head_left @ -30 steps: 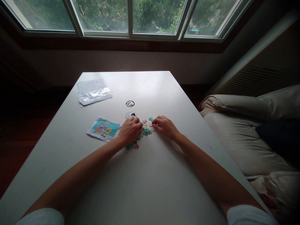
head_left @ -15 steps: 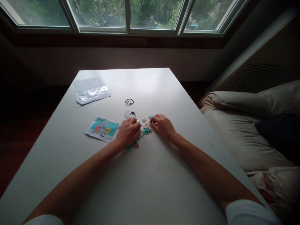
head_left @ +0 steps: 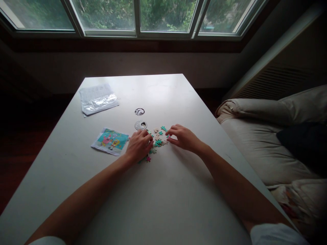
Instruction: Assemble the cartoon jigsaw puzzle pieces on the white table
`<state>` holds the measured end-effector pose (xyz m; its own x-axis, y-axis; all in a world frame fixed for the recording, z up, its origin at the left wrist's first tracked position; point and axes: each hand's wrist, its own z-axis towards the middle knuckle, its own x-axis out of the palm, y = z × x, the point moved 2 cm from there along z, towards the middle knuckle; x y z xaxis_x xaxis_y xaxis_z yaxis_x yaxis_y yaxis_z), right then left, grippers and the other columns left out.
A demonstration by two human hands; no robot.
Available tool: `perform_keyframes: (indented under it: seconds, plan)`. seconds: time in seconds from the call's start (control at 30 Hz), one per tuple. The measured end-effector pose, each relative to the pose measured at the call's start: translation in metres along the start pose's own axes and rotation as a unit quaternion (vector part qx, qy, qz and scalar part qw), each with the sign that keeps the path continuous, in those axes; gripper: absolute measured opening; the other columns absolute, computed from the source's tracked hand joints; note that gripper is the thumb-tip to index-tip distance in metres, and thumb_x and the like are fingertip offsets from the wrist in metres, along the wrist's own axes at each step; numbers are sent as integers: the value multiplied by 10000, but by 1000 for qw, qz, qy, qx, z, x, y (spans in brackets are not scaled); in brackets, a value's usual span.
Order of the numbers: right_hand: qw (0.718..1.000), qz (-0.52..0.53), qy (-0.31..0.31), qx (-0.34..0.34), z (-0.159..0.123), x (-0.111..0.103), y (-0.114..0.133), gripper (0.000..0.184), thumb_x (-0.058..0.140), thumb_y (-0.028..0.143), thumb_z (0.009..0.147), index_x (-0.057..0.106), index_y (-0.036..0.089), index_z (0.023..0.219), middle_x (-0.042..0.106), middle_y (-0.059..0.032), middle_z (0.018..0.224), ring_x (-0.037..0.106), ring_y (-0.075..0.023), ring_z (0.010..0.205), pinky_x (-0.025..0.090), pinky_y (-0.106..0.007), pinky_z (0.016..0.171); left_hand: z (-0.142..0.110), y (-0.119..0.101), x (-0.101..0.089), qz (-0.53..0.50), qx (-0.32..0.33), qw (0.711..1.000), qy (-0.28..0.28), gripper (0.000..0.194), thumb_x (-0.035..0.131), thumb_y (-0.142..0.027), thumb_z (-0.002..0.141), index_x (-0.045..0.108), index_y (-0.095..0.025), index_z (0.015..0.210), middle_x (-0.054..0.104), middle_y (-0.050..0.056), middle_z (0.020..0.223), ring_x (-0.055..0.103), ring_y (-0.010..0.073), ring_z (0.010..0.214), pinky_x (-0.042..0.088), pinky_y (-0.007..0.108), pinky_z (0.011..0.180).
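Several small teal, beige and pink puzzle pieces (head_left: 157,141) lie scattered in the middle of the white table (head_left: 158,197). My left hand (head_left: 138,145) rests on the left side of the pile, its fingers curled down over some pieces. My right hand (head_left: 183,137) sits at the right edge of the pile with fingers bent in a pinch; what they hold is too small to make out. A colourful cartoon picture card (head_left: 110,141) lies flat just left of my left hand.
A clear plastic bag on a printed sheet (head_left: 97,98) lies at the table's far left. Two small round discs (head_left: 140,125) sit beyond the pieces. A cream sofa (head_left: 268,143) with a dark cushion stands close to the table's right edge. Windows run along the far wall.
My right hand has drawn slightly right, away from the pile, uncovering a few more teal pieces. My left hand stays on the pile's left side.
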<state>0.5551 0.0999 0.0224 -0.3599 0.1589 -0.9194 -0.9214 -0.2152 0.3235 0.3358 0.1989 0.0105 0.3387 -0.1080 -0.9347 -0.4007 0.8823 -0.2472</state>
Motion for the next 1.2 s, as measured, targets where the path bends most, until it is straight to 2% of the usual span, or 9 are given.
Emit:
perform_keyframes:
  seconds: [0.1,0.17,0.5,0.67,0.83,0.97,1.1,1.2]
  plan:
    - [999,9,30,-15,-4,1,3,189,716,284,882,705,267,1070,656,-56,993,588,-226,949,471,-334,828,1,2,1,1,-11,1000,-8,129,555,-304,969,657,-232,1003,597,71,1020,540,249,989,426,405,868]
    - [999,18,35,-18,-4,5,5,140,716,268,883,707,266,1023,638,-49,980,581,-214,939,467,-320,826,3,2,1,9,-14,1000,-12,136,556,-296,968,649,-233,1043,593,76,1038,539,253,996,427,412,877]
    - [999,9,18,-32,1,16,0,76,713,265,895,692,223,955,625,-58,950,554,-209,903,443,-316,803,24,-5,6,29,45,998,23,181,564,-322,967,666,-251,1098,603,79,1134,515,260,1055,424,412,915]
    - [998,-10,-14,-54,1,22,-5,115,595,270,972,694,224,938,646,-61,917,549,-206,882,435,-321,808,33,-7,5,54,69,996,32,188,519,-319,993,663,-238,1085,612,90,1120,520,257,1045,415,405,897]
    - [998,-24,-51,-32,5,26,-9,156,559,263,988,659,203,884,644,-63,889,539,-207,864,428,-331,814,38,-11,5,83,96,991,45,204,482,-303,1013,664,-217,1044,629,96,1068,530,256,1012,407,394,857]
    - [999,-9,-51,-8,7,27,-9,149,587,269,973,640,205,849,637,-60,895,543,-206,880,429,-324,816,38,-11,9,92,88,991,50,206,469,-281,1020,662,-211,1012,640,96,1027,541,248,968,399,386,841]
    - [998,-1,-64,23,7,26,-9,82,606,254,960,657,212,911,631,-53,896,546,-209,893,427,-326,823,34,-9,10,83,85,992,43,207,468,-285,1023,663,-214,1017,652,95,1042,551,245,954,401,388,853]
    - [996,19,-82,35,7,25,-9,98,578,235,972,662,214,927,634,-48,882,549,-205,887,428,-327,827,32,-7,10,78,86,993,38,198,480,-272,1017,668,-221,1053,670,82,1036,566,244,952,405,388,854]
